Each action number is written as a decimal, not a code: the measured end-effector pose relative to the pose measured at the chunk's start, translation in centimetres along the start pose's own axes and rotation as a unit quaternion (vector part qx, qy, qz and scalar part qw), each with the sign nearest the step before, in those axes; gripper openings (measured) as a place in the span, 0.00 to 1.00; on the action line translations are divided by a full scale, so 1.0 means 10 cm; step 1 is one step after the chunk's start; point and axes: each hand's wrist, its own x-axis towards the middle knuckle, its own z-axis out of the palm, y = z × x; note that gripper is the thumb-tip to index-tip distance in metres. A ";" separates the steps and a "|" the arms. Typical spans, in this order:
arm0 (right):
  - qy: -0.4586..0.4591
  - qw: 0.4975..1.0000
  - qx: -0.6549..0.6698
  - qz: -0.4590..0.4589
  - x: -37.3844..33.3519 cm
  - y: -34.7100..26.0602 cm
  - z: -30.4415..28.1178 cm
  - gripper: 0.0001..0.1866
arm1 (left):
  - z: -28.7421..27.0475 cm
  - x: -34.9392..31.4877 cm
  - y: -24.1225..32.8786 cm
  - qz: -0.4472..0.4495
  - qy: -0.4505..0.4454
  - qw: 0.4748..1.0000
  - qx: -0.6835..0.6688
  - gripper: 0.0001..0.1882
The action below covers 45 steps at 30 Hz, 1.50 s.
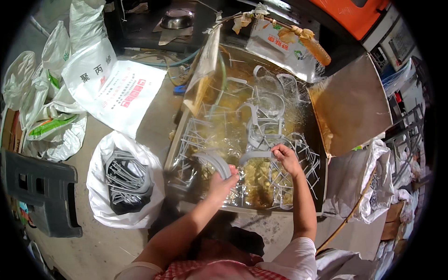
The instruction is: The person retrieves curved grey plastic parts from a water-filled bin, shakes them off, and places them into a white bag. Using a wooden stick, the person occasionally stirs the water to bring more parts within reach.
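My left hand (223, 185) is closed around a small stack of curved grey plastic strips (212, 161), held over the near left part of a water-filled tub (176, 142). Between the fingertips of my right hand (286, 159) is the end of a single curved grey plastic piece (255, 155), which extends left toward the stack. Farther back, more curved grey plastic pieces (254, 116) lie in the rippling, yellowish water. Thin grey branching frames (196, 135) sit along the left side of the tub, and similar thin grey sticks (308, 158) are at its right.
Left of the tub stands an open white sack (100, 200) containing many grey strips. A printed white sack (116, 88) lies behind it. A dark plastic panel (42, 193) is at far left. Brownish boards (354, 107) flank the tub; a long stick (347, 217) leans at right.
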 end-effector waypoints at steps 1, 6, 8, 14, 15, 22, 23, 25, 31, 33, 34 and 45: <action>-0.025 0.999 0.010 0.027 -0.08 -0.16 -0.03 0.06 | -0.04 0.02 -0.08 -0.001 -0.002 1.000 -0.002 0.15; -0.059 0.989 0.093 0.098 -0.27 -0.71 -0.19 0.09 | 0.02 0.05 -0.22 0.077 -0.102 0.972 0.196 0.28; -0.072 0.985 0.116 0.103 -0.21 -0.78 -0.12 0.09 | 0.05 0.04 -0.27 0.102 -0.160 0.953 0.237 0.28; -0.056 0.946 0.311 0.072 0.16 -0.43 0.00 0.22 | 0.12 -0.07 -0.12 0.101 -0.041 0.968 0.225 0.23; -0.059 0.944 0.315 0.074 0.18 -0.33 0.05 0.22 | 0.11 -0.06 -0.09 0.099 -0.015 0.985 0.142 0.24; 0.009 0.969 -0.052 0.243 -0.28 0.74 0.58 0.32 | -0.03 0.00 0.41 0.085 -0.001 0.988 -0.130 0.33; 0.012 0.969 -0.052 0.243 -0.33 0.74 0.70 0.32 | -0.02 -0.01 0.44 0.092 -0.003 0.981 -0.169 0.34; -0.105 0.988 0.013 0.114 -0.36 0.83 0.92 0.24 | -0.11 0.09 0.39 0.103 -0.008 0.979 -0.175 0.35; 0.177 0.929 0.319 0.057 -0.25 0.63 0.81 0.13 | -0.10 -0.03 0.60 -0.011 -0.092 0.968 -0.234 0.18; 0.199 0.921 0.334 0.025 -0.29 0.25 0.80 0.11 | -0.15 -0.02 0.54 0.010 -0.113 0.979 -0.168 0.19; 0.183 0.940 0.286 0.015 -0.36 -0.03 0.88 0.11 | -0.18 0.00 0.48 0.029 -0.130 0.986 -0.099 0.19; 0.158 0.978 0.133 0.010 -0.19 0.07 1.11 0.18 | -0.16 -0.06 0.38 0.009 -0.106 0.994 -0.002 0.21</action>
